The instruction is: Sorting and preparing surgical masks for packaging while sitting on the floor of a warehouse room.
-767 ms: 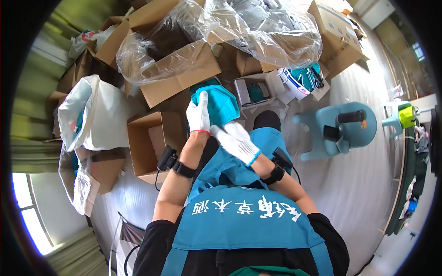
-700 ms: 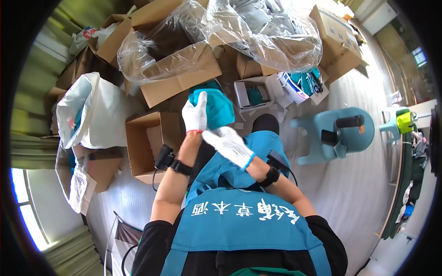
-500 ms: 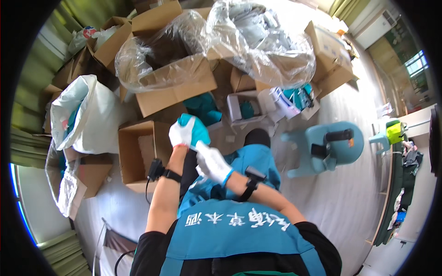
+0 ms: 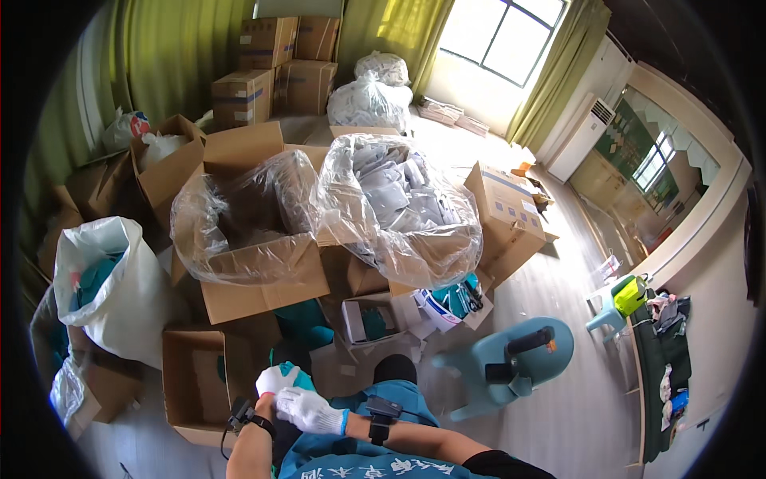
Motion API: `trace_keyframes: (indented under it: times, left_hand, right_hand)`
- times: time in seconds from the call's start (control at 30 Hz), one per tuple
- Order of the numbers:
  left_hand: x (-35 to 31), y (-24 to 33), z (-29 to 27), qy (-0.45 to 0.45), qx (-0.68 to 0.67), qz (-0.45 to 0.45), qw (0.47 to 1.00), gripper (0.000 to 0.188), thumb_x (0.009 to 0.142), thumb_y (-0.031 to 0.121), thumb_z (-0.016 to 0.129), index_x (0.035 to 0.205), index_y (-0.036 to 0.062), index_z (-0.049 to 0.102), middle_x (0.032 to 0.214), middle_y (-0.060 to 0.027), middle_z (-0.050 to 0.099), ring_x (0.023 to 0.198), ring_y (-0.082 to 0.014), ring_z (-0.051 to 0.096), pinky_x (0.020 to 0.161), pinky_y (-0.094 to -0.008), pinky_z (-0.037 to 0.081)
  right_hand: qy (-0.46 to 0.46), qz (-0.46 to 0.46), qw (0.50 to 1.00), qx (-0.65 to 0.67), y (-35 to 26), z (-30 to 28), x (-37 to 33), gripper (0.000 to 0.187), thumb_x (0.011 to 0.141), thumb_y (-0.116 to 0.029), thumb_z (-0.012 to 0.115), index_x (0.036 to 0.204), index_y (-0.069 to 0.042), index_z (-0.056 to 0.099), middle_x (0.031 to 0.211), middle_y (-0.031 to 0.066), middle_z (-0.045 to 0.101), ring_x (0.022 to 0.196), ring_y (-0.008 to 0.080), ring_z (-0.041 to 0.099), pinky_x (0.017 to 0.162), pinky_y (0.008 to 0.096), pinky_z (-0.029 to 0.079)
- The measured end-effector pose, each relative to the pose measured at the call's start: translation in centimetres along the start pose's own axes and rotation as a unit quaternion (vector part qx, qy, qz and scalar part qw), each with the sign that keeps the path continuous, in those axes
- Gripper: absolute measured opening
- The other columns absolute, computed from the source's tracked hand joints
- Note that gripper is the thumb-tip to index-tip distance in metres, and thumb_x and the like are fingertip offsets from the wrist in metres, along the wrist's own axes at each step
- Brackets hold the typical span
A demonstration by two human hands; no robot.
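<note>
My left hand, in a white knit glove, is closed around a crumpled teal cloth piece. Part of the cloth sticks out above and to the right of the fingers. My right hand, gloved the same way, overlaps the left one and is closed against the cloth. Its fingertips are partly hidden between the two hands. Both hands are just right of an open cardboard box, in front of my body. Inside that box a small teal patch shows by its right wall.
A white sack of teal pieces stands left. Ahead are plastic-lined cartons, one with grey pieces. Small white boxes with teal items lie nearer. A blue stool carrying dark objects stands right. Stacked cartons are at the back.
My view has tilted up, bringing the window and back wall in. My right hand has come over my left, and the teal cloth is more covered by the hands.
</note>
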State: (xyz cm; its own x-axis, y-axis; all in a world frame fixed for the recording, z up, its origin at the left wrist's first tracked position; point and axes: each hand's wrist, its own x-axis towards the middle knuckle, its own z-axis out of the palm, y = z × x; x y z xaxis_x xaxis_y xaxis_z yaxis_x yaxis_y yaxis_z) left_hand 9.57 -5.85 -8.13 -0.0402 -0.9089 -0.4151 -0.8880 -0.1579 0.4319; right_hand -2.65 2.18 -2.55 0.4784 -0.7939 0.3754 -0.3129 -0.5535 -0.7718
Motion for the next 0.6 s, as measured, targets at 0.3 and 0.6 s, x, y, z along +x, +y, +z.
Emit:
trace_keyframes:
  times: [0.3,0.6]
  left_hand:
    - [0.1,0.9,1.7,0.180,-0.035,-0.031,0.983,0.055,0.084,0.056,0.055,0.081,0.0043,0.073,0.083,-0.0205,0.069,0.080,-0.0384,0.067,0.074,-0.0474,0.053]
    - [1.6,-1.5,3.8,0.237,-0.062,-0.089,0.966,0.057,0.089,0.051,0.053,0.077,-0.0015,0.070,0.082,-0.0248,0.067,0.078,-0.0417,0.066,0.074,-0.0495,0.053]
  right_hand:
    - [0.024,0.180,0.538,0.823,10.5,4.2,-3.8,0.031,0.102,-0.033,0.045,0.083,-0.012,0.057,0.075,0.0013,0.055,0.063,0.0152,0.052,0.059,0.0295,0.044]
    - [0.112,0.393,0.809,0.423,-1.4,-0.9,-2.9,0.027,0.102,-0.028,0.048,0.082,-0.010,0.053,0.072,-0.0051,0.046,0.066,0.0045,0.039,0.058,0.0212,0.033]
